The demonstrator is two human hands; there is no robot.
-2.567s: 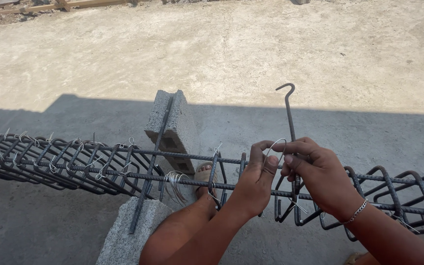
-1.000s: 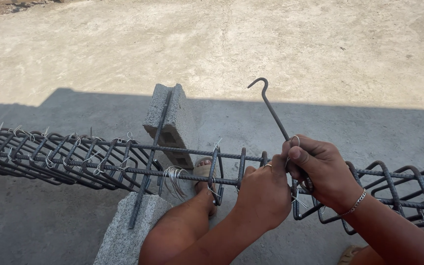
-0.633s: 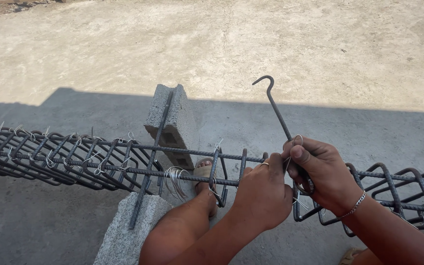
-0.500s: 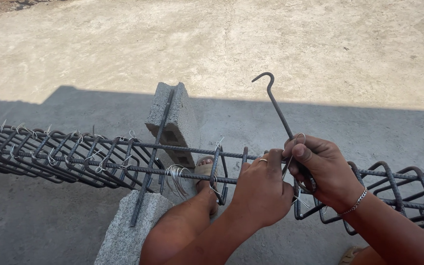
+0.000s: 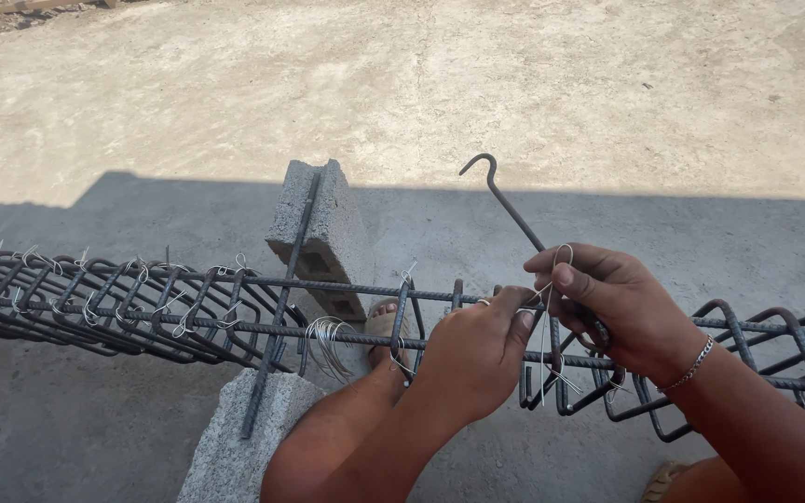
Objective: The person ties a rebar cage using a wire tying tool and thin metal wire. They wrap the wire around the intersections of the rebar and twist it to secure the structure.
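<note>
A long cage of dark steel bars (image 5: 123, 298) with bent stirrups lies across the view, resting on grey concrete blocks (image 5: 323, 233). My left hand (image 5: 472, 359) grips the top bar and pinches a thin tie wire (image 5: 552, 279) at a stirrup. My right hand (image 5: 617, 312) holds a hooked steel tying tool (image 5: 500, 200), whose hook end points up and left, and its fingers also hold the wire loop. Several finished wire ties stick up along the cage to the left.
A loose rebar (image 5: 281, 298) leans across the blocks under the cage. A coil of spare wire (image 5: 323, 340) hangs on the bars beside a sandalled foot (image 5: 384, 326). Sunlit concrete ground (image 5: 421, 84) stretches beyond the shaded slab.
The hooked tool has tilted from upright to leaning left. A wire loop now shows between both hands' fingertips, and my left hand has shifted slightly toward the right hand.
</note>
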